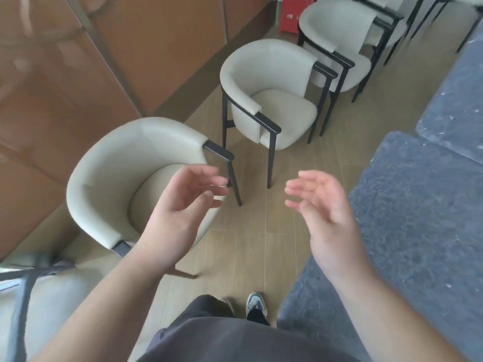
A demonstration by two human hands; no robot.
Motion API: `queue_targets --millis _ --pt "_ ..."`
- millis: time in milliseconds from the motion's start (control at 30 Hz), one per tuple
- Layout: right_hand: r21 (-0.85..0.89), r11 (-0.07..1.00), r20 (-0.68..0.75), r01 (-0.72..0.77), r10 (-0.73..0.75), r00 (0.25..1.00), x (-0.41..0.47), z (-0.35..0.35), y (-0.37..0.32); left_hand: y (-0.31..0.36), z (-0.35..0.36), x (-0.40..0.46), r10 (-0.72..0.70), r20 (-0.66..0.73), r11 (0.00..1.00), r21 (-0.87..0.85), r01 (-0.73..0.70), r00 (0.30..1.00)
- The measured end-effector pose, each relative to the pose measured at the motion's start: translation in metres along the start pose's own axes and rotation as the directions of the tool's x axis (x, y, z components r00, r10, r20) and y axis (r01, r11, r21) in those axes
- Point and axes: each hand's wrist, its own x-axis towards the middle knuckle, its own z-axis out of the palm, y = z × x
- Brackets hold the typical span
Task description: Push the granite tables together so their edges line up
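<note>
1. You are looking down at a cream armchair sitting near left, its black armrest jutting right.
2. A second cream chair is standing farther off, near the middle, on thin black legs.
3. A third chair is sitting beyond it, far right.
4. A red box is standing on the floor at the far wall.
5. Brown wall panels are running along the left.
6. Pale wood-look flooring is stretching between the chairs.
7. A grey and white shoe is showing near the bottom.
</note>
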Motion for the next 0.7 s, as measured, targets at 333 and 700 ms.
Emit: queue_targets --millis 333,700 --pt "-0.074 0.992 -0.390 -0.102 0.065 0.919 0.058 -0.004 0.014 -0.030 0.041 0.141 -0.019 0.394 1.000 -0.003 0.023 0.919" --pt "-0.091 0.978 -0.657 -0.190 0.084 0.749 0.134 0.043 -0.004 -0.020 0.042 0.284 0.052 0.663 0.999 -0.040 -0.033 0.746"
